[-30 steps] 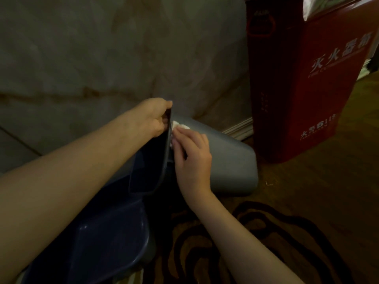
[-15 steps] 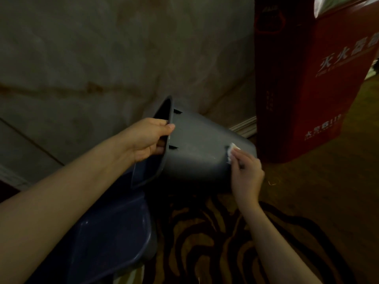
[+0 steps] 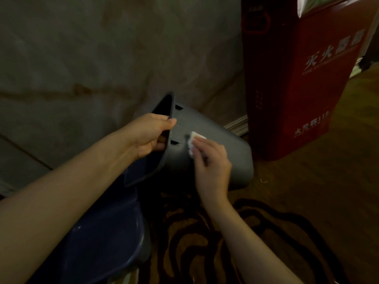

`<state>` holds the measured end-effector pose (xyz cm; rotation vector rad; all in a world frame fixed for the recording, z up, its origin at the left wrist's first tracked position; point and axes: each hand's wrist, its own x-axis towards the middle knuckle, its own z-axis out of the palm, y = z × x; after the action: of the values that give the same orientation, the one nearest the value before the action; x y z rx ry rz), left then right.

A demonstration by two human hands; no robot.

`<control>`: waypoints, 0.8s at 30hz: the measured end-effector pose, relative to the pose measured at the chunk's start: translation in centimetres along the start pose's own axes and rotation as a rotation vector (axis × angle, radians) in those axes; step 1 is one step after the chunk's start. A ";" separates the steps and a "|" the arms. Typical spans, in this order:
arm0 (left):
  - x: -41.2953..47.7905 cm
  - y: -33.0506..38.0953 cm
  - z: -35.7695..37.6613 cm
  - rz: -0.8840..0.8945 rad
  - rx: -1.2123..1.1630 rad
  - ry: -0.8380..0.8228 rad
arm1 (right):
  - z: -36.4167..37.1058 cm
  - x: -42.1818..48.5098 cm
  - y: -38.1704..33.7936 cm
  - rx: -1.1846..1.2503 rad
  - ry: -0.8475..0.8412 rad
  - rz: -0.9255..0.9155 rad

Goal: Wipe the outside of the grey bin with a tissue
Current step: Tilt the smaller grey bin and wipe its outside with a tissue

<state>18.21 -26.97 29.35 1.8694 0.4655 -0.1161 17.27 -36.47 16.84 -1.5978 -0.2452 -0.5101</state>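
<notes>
Grey bin point(image 3: 221, 148) lies tilted on its side on the floor, mouth toward the person, base near the red cabinet point(image 3: 291, 78). Left hand point(image 3: 149, 136): grip clamped on bin rim, thumb outside, fingers inside. Right hand point(image 3: 211, 162): fingers pressed together on white tissue point(image 3: 194, 140), held flat against bin's outer wall just beside the rim. Blue container point(image 3: 98, 232) sits below-left, patterned rug point(image 3: 235, 242) underneath.
</notes>
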 end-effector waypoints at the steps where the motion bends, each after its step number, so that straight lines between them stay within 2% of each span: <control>1: 0.0 0.0 0.1 -0.001 -0.006 -0.006 | 0.5 -0.1 -0.9 0.032 -0.011 -0.059; 8: 0.9 0.5 0.1 0.004 -0.041 -0.021 | 0.9 1.6 -1.2 0.133 -0.024 -0.139; 14: 1.4 0.3 -0.3 -0.012 -0.046 -0.037 | 0.8 3.8 0.5 0.165 -0.170 -0.198; 20: 1.7 0.2 0.0 0.012 -0.021 -0.016 | 1.9 5.7 0.4 0.081 -0.094 -0.209; 24: 1.9 0.5 0.2 0.008 -0.020 0.021 | -0.2 4.4 4.6 -0.095 -0.020 -0.067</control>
<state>20.11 -26.80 29.11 1.8543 0.4722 -0.0859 23.18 -37.77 14.81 -1.6923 -0.2937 -0.5646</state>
